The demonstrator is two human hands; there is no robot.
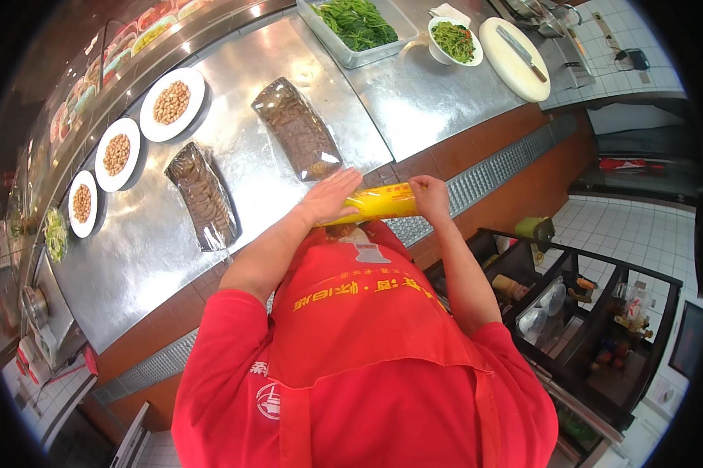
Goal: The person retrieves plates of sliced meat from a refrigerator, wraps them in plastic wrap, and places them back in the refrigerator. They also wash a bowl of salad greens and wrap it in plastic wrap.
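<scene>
Held in front of my red apron is a yellow roll of cling film (383, 202), at the counter's near edge. My right hand (432, 198) is closed around its right end. Across the left part of the roll lies my left hand (333, 196), thumb on the near side and fingers stretched along the far side. Just beyond those fingertips sits a film-wrapped oblong portion of dark brown food (297, 128). A second wrapped portion (202, 196), with visible slices, rests farther left on the steel counter (258, 205). What the food is I cannot tell.
White plates of peanuts (172, 104) line the counter's far left. At the back stand a plastic tub of leafy greens (357, 26), a bowl of chopped greens (454, 42) and a round cutting board (506, 73) with a knife (521, 52). A black compartmented rack (562, 304) stands right.
</scene>
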